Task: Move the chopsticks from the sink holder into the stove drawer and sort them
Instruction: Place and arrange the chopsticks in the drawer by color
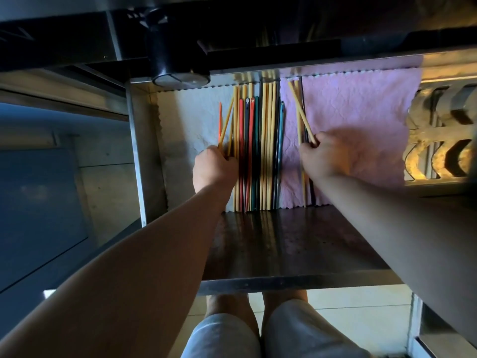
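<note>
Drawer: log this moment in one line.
left hand: gripping wooden chopsticks | right hand: gripping wooden chopstick | drawer: open

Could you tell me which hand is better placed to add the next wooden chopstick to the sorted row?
Left. The left hand grips wooden chopsticks right beside the sorted row; the right hand holds its own out over the pink cloth.

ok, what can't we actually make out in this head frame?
- Lower ends of the wooden chopsticks in the left hand: hidden by the fist.
- Grip end of the chopstick in the right hand: covered by the fingers.
- Far ends of the sorted chopsticks: cut off under the stove front.
- Printed heads on the coloured ones: too small.
</note>
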A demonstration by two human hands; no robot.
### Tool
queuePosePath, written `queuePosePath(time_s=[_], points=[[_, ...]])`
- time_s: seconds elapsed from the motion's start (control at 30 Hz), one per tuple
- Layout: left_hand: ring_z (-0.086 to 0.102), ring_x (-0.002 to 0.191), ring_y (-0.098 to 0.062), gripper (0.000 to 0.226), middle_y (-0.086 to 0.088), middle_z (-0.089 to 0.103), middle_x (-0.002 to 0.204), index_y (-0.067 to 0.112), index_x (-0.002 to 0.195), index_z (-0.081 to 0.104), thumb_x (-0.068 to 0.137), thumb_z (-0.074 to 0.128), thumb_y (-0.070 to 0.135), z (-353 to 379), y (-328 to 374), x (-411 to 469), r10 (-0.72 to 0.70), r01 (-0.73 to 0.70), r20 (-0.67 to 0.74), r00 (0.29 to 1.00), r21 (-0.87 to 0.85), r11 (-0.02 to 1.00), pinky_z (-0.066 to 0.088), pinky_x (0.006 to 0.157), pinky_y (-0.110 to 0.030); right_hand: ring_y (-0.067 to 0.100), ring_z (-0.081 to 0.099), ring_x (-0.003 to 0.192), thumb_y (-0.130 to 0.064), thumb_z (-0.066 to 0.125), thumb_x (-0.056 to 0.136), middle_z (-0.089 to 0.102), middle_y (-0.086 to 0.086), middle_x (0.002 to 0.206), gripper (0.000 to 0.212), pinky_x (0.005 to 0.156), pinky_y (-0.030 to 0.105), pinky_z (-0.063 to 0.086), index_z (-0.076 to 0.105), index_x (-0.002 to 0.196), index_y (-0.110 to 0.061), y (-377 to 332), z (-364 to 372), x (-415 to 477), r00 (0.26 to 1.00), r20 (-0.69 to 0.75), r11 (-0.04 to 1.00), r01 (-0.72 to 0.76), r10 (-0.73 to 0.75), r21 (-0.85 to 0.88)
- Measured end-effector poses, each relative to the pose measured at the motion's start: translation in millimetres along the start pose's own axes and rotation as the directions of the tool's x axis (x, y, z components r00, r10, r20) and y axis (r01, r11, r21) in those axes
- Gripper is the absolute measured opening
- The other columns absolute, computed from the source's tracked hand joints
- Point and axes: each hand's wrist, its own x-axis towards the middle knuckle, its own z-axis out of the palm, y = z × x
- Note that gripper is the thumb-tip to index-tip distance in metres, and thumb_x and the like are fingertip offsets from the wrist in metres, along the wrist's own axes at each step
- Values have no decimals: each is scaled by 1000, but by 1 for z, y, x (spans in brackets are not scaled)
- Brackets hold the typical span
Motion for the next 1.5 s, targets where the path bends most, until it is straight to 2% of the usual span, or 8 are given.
queuePosePath(time_s=[0.13,0.3,0.6,0.8,1.03,1.23,1.4,1.5], points=[[53,57,-13,10,1,58,70,15,80,60,83,55,24,-1,-2,-1,-6,6,8,1000,-47,999,36,46,-22,26,53,73,-24,55,86,52,3,70,11,66,27,37,54,77,-17,4,-2,-1,1000,21,996,19,-21,82],[60,64,-20,19,-1,62,74,15,85,61,87,53,32,-3,-8,-3,-2,3,10,1000,-101,995,49,55,-27,27,56,76,-26,52,90,57,3,78,17,67,29,41,63,92,-14,5,2,-3,1000,8,992,10,-11,122],[51,58,-11,16,3,55,70,13,88,59,92,53,27,-7,-9,-5,-38,38,3,999,-138,990,35,47,-23,25,56,78,-23,58,88,61,8,82,17,66,26,39,63,95,-8,7,0,-2,997,-71,998,13,-9,61],[59,66,-18,36,1,60,74,13,91,61,95,50,47,-8,-9,-3,-15,21,32,999,-207,978,53,61,-31,23,59,78,-25,61,89,67,9,89,23,59,20,34,69,102,-7,-3,9,-3,1000,-13,999,19,-19,47],[53,60,-15,24,2,56,68,18,81,55,95,50,37,-10,-11,-6,-17,49,112,994,-288,956,45,56,-26,34,63,104,-25,61,89,67,18,108,30,82,35,49,56,112,-6,-9,18,-4,995,-100,999,-29,26,-33],[47,58,-16,21,2,52,66,15,76,51,93,49,28,-10,-4,-8,-29,65,110,993,-331,941,34,49,-27,32,65,96,-27,62,88,69,13,99,21,73,26,40,66,99,-10,-2,14,-4,998,-46,998,-50,48,-40],[66,76,-29,15,-8,63,82,18,82,54,86,44,28,-10,2,-10,-76,129,137,988,-439,889,59,73,-47,31,65,97,-27,59,89,69,12,103,25,72,26,39,67,106,-10,-10,9,-7,999,-32,992,-35,31,-120],[53,65,-20,13,-5,60,80,14,85,53,93,45,21,-6,2,-10,-100,137,106,989,-445,885,49,60,-32,33,64,99,-31,58,89,68,13,105,30,74,28,42,65,107,-9,-15,10,-8,997,-41,993,-73,69,-97]])
